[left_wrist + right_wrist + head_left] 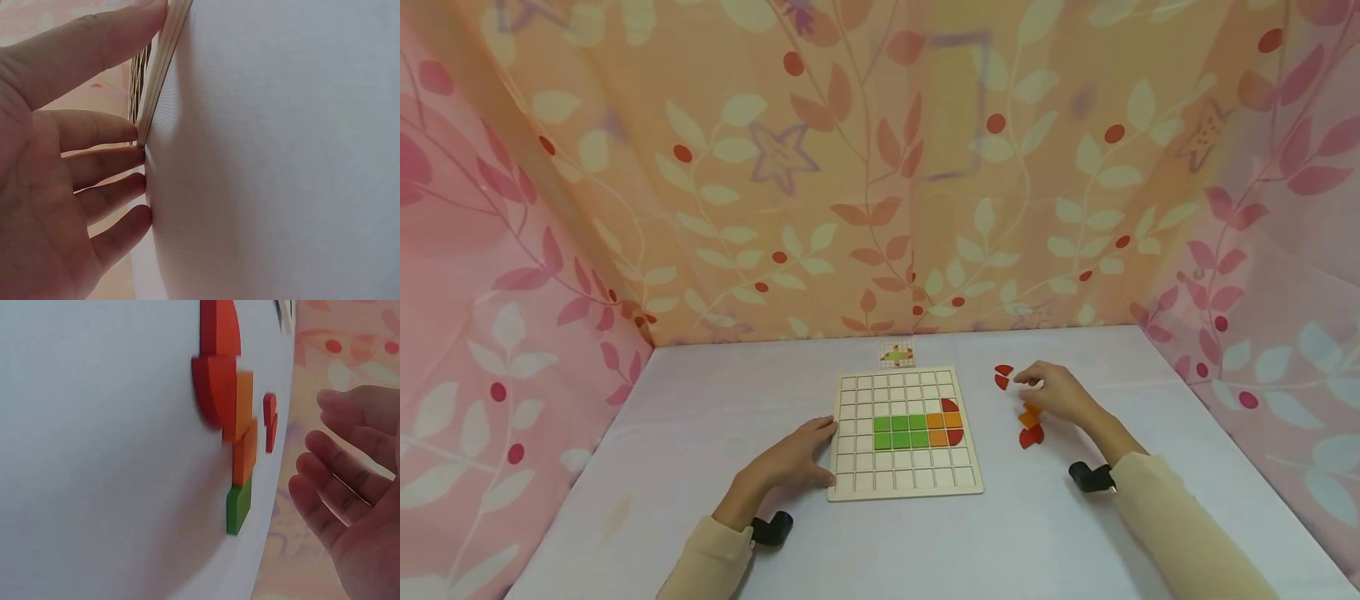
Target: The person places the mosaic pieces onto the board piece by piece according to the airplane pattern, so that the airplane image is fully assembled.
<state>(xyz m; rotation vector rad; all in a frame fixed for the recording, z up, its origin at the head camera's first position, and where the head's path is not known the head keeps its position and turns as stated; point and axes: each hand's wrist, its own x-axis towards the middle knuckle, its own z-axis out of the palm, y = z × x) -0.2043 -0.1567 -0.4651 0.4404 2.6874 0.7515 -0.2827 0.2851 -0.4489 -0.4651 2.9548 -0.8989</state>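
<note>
- Head view: here's the pale, gridded wooden board (865, 481), flat just right of the left hand (792, 457), carrying green square tiles (901, 432), orange square tiles (938, 437) and red quarter-round tiles (955, 437).
- Danger, I'd judge: a shove from that left hand could skew the board and unseat tiles; a low sweep by the right hand (1060, 393) could scatter loose ones.
- Its direction? The board looks near-square, no clear long axis; the coloured block runs sideways, red curves facing the right hand's side.
- Left hand: thumb and fingers spread wide, touching the board's left edge.
- Right hand: fingers loosely bent and apart, no tile visible in them, beside two loose red wedges (1002, 382).
- Nearer than those fingers, loose orange squares (1027, 421); the right wrist view adds a loose green tile (239, 509).
- Beyond both hands: a small printed card (897, 353), then floral curtain (865, 167).
</note>
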